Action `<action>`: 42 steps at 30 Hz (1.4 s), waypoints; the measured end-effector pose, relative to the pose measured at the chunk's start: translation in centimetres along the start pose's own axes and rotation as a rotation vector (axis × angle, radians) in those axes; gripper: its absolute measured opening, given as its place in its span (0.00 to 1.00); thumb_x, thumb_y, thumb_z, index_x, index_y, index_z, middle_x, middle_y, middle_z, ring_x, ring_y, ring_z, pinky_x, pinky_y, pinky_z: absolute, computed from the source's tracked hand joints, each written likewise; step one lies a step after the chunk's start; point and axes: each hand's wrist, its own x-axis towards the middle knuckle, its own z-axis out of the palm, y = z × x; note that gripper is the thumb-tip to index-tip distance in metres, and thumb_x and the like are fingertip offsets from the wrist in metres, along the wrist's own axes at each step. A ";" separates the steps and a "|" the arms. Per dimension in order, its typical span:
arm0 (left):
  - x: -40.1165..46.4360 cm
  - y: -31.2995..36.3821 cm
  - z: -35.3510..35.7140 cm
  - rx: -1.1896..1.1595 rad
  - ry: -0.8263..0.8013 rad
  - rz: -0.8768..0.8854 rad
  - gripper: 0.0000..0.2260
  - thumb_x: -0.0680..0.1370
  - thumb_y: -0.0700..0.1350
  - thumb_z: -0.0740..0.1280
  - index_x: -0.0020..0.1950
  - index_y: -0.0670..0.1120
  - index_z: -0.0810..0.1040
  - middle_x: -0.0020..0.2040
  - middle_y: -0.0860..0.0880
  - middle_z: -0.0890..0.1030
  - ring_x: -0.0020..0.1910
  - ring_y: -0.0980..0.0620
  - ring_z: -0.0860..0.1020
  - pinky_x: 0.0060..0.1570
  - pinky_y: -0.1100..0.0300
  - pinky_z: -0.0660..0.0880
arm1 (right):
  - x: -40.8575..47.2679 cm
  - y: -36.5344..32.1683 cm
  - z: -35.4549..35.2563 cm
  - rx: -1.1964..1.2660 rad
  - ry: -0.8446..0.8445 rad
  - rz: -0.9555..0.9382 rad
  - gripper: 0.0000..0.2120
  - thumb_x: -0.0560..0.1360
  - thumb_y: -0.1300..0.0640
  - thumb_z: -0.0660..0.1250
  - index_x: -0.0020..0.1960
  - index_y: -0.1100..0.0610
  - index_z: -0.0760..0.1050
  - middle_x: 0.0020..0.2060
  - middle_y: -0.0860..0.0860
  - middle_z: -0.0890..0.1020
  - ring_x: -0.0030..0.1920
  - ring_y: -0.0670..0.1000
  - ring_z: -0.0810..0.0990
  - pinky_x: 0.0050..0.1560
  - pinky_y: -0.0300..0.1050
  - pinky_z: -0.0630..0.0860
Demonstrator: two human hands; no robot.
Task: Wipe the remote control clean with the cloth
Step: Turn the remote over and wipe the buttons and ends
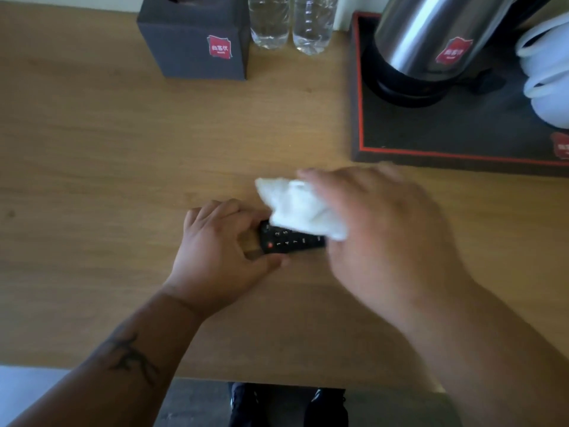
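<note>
A black remote control with white number keys and a red button lies flat on the wooden table. My left hand grips its left end, thumb on the near edge and fingers on the far edge. My right hand, blurred, holds a crumpled white cloth and presses it onto the remote's middle and right part. The cloth and right hand hide the remote's right end.
At the back stand a dark grey tissue box and two clear water bottles. A black tray with a red line at the back right holds a steel kettle and white cups. The table's front edge runs just below my forearms.
</note>
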 end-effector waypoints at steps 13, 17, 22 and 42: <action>0.1 0.0 0.1 -0.003 0.015 0.020 0.23 0.64 0.68 0.67 0.51 0.55 0.82 0.49 0.57 0.80 0.54 0.51 0.74 0.54 0.54 0.65 | 1.2 -1.1 3.4 -0.171 -0.277 -0.137 0.22 0.71 0.53 0.71 0.64 0.45 0.78 0.46 0.49 0.77 0.40 0.54 0.75 0.30 0.45 0.65; 0.0 -0.1 -0.2 -0.040 0.003 0.003 0.26 0.63 0.68 0.70 0.58 0.59 0.80 0.51 0.61 0.79 0.56 0.57 0.72 0.58 0.58 0.62 | 1.0 2.6 1.1 -0.312 -0.337 0.060 0.15 0.70 0.52 0.70 0.55 0.42 0.80 0.40 0.47 0.75 0.37 0.54 0.76 0.30 0.43 0.70; 0.3 -0.2 -0.1 -0.018 -0.001 -0.003 0.27 0.62 0.70 0.70 0.57 0.59 0.80 0.49 0.62 0.78 0.55 0.57 0.72 0.57 0.57 0.63 | 1.5 2.0 0.7 -0.274 -0.194 0.063 0.19 0.69 0.55 0.71 0.59 0.46 0.79 0.45 0.48 0.79 0.44 0.57 0.77 0.39 0.49 0.75; 0.2 0.1 0.2 -0.011 0.104 0.049 0.13 0.67 0.64 0.66 0.38 0.55 0.71 0.41 0.58 0.75 0.47 0.47 0.76 0.48 0.54 0.65 | 1.3 -3.3 2.8 -0.105 -0.337 -0.182 0.26 0.73 0.59 0.49 0.65 0.55 0.77 0.57 0.50 0.78 0.49 0.54 0.72 0.43 0.50 0.73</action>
